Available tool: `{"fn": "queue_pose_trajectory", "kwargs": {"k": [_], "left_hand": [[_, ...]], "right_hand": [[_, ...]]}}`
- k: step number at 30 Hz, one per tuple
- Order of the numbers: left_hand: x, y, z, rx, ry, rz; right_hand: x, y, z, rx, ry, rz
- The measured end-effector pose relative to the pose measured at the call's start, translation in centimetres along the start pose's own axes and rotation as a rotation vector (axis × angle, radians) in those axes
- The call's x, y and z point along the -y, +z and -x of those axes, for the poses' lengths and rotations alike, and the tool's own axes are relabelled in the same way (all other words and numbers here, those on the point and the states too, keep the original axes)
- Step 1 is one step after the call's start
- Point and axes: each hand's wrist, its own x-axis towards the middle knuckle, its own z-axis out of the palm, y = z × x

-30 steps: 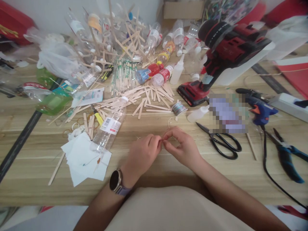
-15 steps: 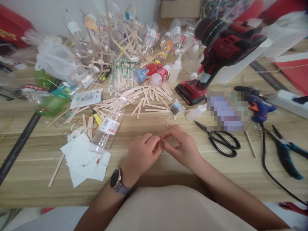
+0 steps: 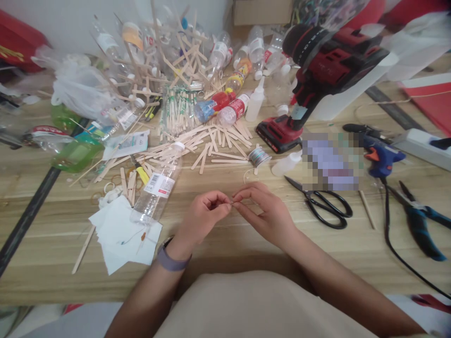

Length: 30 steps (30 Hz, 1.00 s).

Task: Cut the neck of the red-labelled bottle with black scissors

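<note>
My left hand (image 3: 202, 218), with a mauve watch strap at the wrist, pinches a thin strand (image 3: 231, 202) between thumb and index finger. My right hand (image 3: 264, 211) meets it fingertip to fingertip, its thumb and fingers closed on the same strand. Too little of the strand shows to tell thread from wire. Beyond the right hand lies a small spool (image 3: 260, 157), from which a fine line loops down towards that hand. Black-handled scissors (image 3: 326, 209) rest to the right, near a small white squeeze bottle (image 3: 287, 163).
A red cordless drill (image 3: 299, 108) stands behind the spool. Farther right are a blue glue gun (image 3: 384, 157) and pliers (image 3: 419, 225). Leftward, a clear plastic bottle (image 3: 155, 192) overlaps white paper (image 3: 123, 239). Wooden sticks (image 3: 214, 136) and several bottles crowd the back.
My left hand has rolled over, so its thumb side faces up and the watch face has turned out of sight. The right hand has barely moved.
</note>
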Motion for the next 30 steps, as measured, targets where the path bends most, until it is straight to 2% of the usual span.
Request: {"fn": "queue_pose_trajectory", "kwargs": {"k": [6, 15, 18, 21, 24, 26, 30], "left_hand": [[0.2, 0.1, -0.1, -0.025, 0.001, 0.037], [0.7, 0.1, 0.3, -0.035, 0.088, -0.227], [0.4, 0.4, 0.5, -0.066, 0.176, -0.345], [0.2, 0.6, 0.7, -0.092, 0.268, -0.419], [0.2, 0.4, 0.6, -0.099, 0.257, -0.392], [0.3, 0.2, 0.5, -0.09, 0.211, -0.34], [0.3, 0.1, 0.4, -0.088, 0.152, -0.295]], "right_hand": [[-0.1, 0.3, 0.0, -0.089, -0.194, 0.11], [-0.5, 0.7, 0.2, -0.091, -0.226, 0.209], [-0.5, 0.6, 0.2, -0.06, -0.119, 0.132], [-0.3, -0.1, 0.0, 0.056, 0.123, -0.118], [-0.2, -0.9, -0.3, 0.084, 0.26, -0.265], [-0.2, -1.1, -0.4, 0.048, 0.223, -0.225], [-0.4, -0.7, -0.1, 0.008, 0.012, -0.012]]}}
